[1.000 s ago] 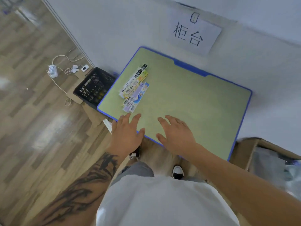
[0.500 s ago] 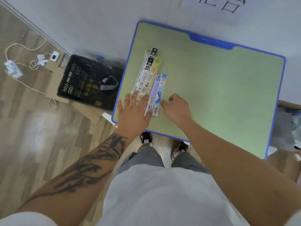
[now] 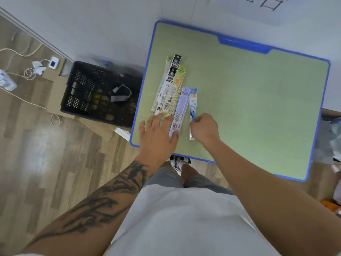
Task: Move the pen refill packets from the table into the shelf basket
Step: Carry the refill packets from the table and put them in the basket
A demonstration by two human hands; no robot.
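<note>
Several long pen refill packets [image 3: 170, 89] lie side by side on the left part of a green table [image 3: 249, 108] with a blue rim. My left hand [image 3: 156, 133] lies flat with straight fingers on the near ends of the packets, its thumb touching the lilac packet [image 3: 180, 109]. My right hand [image 3: 204, 128] has curled fingers and pinches the near end of the blue cartoon packet [image 3: 193, 100], which sits slightly apart from the lilac one.
A black plastic crate [image 3: 86, 89] stands on the wooden floor left of the table, with a grey strap inside. White cables and a power strip [image 3: 36, 67] lie farther left. A cardboard box [image 3: 330, 126] stands to the right of the table. A white wall is behind.
Both hands have moved forward from the table's near edge onto the packets. The right hand has curled onto the blue packet and drawn it a little to the right of the lilac one.
</note>
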